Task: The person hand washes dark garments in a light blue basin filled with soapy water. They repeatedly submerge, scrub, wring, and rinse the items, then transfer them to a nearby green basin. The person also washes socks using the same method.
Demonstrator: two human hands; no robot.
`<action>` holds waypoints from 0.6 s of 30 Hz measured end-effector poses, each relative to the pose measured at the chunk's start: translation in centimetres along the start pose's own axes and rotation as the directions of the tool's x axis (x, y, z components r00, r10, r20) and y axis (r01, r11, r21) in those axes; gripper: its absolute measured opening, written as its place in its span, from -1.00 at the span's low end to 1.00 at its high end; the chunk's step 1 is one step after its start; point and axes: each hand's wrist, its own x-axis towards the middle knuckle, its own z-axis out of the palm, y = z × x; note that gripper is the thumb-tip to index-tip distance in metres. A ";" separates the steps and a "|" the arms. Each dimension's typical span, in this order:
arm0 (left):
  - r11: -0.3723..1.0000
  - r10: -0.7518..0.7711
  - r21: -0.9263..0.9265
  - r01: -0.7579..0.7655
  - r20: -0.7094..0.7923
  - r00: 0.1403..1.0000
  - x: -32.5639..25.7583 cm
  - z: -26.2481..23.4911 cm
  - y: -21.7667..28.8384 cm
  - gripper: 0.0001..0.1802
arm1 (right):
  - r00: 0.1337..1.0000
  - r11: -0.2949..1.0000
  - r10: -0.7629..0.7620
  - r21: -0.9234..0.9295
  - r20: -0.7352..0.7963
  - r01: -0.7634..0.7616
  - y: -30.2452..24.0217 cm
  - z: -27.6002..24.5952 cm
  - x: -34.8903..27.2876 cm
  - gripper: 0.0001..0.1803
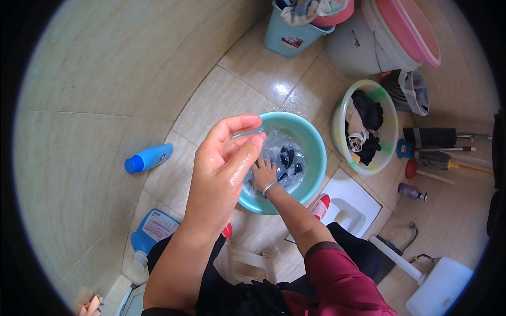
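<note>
A turquoise basin (315, 158) of sudsy water stands on the floor before me, with dark cloth (287, 157) partly under the water. My right hand (263, 174), with a silver bracelet at its wrist, dips into the basin's left part. Its fingers are spread beside the dark cloth and grip nothing. Raised above the basin's left rim is my left hand (224, 158), wet and nearer to the camera. Its fingers are half curled, with a gap between thumb and forefinger and nothing visible in it.
At right stands a pale green and yellow basin (391, 126) of clothes. Buckets (348, 50) fill the far corner. A blue bottle (150, 158) lies by the left wall; a larger blue jug (145, 234) is near my left leg. A squat toilet (363, 205) is at right.
</note>
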 end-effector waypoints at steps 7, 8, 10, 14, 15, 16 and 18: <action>0.998 0.019 -0.059 -0.017 0.040 0.999 -0.4 0.0 0.1 -0.70 | 0.941 0.906 0.170 0.422 -0.292 -0.033 5.9 -2.5 -1.0 -0.56; 0.998 0.024 -0.063 -0.021 0.049 0.999 -0.3 0.1 0.1 -0.71 | 0.914 0.896 0.154 0.444 -0.374 0.031 6.5 -3.8 -1.6 -0.59; 0.996 0.034 -0.079 -0.030 0.055 0.998 -0.2 0.2 0.1 -0.72 | 0.880 0.860 0.196 0.508 -0.433 0.058 7.6 -7.2 -3.2 -0.68; 0.992 0.050 -0.115 -0.043 0.055 0.997 -0.1 0.4 0.2 -0.74 | 0.869 0.639 0.323 0.764 -0.374 0.091 6.9 -13.9 -7.4 -0.75; 0.991 0.056 -0.123 -0.048 0.058 0.997 -0.2 0.4 0.2 -0.74 | 0.854 0.609 0.333 0.783 -0.399 0.129 6.2 -15.4 -8.6 -0.75; 0.991 0.056 -0.122 -0.049 0.057 0.997 -0.2 0.3 0.3 -0.75 | 0.847 0.580 0.332 0.798 -0.415 0.164 5.5 -16.6 -9.9 -0.75; 0.990 0.069 -0.128 -0.060 0.064 0.996 -0.2 0.3 0.3 -0.75 | 0.822 0.523 0.305 0.806 -0.480 0.277 4.3 -18.7 -12.1 -0.74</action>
